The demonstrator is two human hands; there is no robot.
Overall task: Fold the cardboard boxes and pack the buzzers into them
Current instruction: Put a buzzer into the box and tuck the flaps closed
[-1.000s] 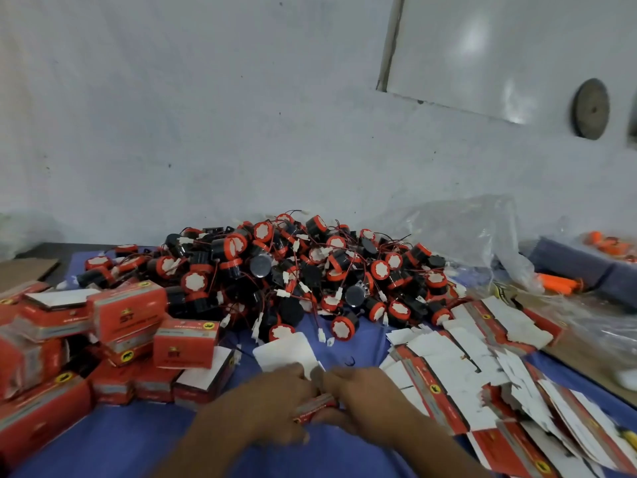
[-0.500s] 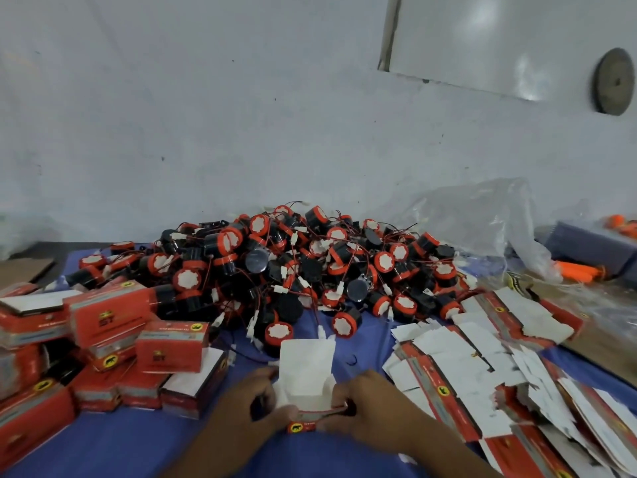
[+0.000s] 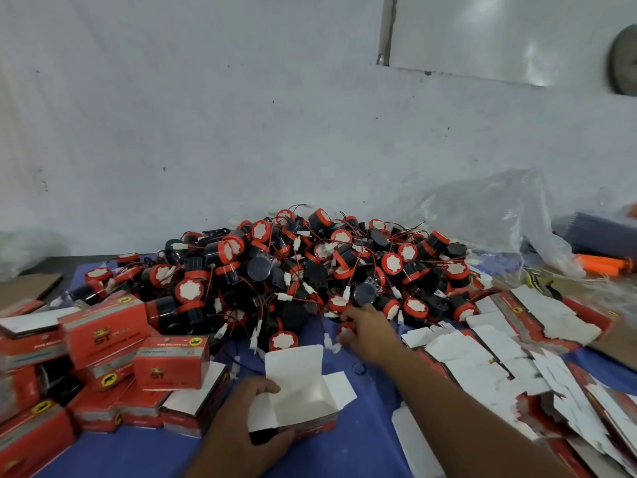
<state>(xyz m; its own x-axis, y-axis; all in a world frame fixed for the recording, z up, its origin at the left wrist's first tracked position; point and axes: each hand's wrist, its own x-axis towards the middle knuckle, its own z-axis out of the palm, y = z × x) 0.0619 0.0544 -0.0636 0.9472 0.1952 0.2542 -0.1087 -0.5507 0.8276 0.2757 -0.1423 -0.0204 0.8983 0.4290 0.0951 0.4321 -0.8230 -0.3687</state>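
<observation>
Box (image 3: 299, 391), folded open with flap up, sits on the blue table (image 3: 365, 439), gripped by my left hand (image 3: 241, 432). My right hand (image 3: 366, 335) pinches a red buzzer (image 3: 345, 328) at the near edge of the pile (image 3: 275, 270).

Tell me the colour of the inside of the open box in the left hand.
The open box is white inside; the head view shows it best.

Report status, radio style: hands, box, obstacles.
Left hand holds open box, flaps up. Right hand on a buzzer at the pile's edge, grip unclear. Tangled wires may snag.
</observation>
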